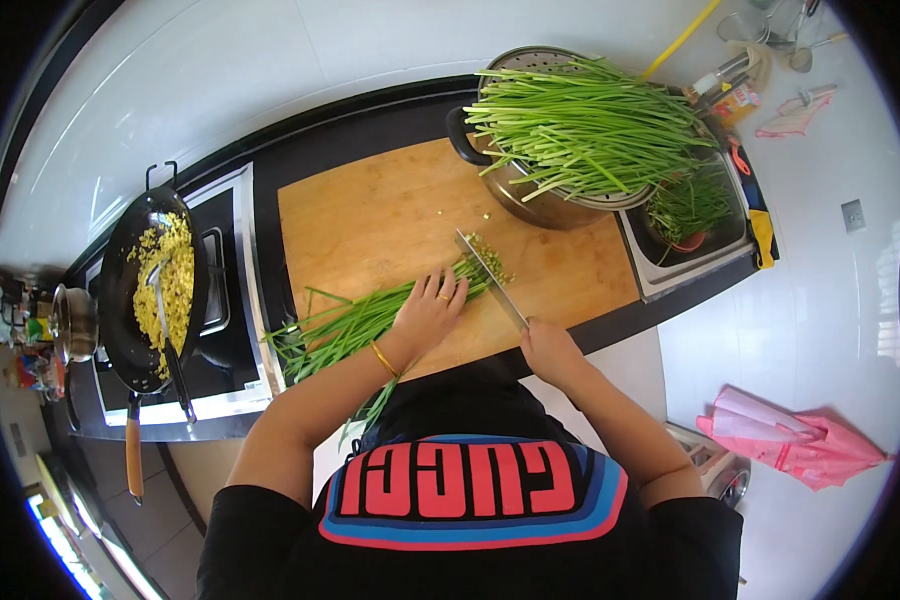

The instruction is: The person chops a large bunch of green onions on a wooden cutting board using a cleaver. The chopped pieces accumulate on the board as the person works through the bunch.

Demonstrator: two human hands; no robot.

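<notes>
My left hand [430,313] presses down on a bunch of garlic chives [355,325] lying across the wooden cutting board [370,215], fingers curled near the cut ends. Long green leaves trail toward the board's left and front edges. In my right hand [550,350] is the handle of a kitchen knife [495,280], closed in my fingers. The blade stands across the chive ends, just right of my left fingertips. Small chopped chive pieces [490,258] are gathered along the blade's far side. A couple of loose bits lie farther back on the board.
A steamer pot [540,208] heaped with whole chives [590,125] stands at the board's back right. Beside it, a sink [660,275] holds more greens [692,205]. On the left hob sits a wok [120,290] with scrambled egg [175,270] and a spatula [175,370].
</notes>
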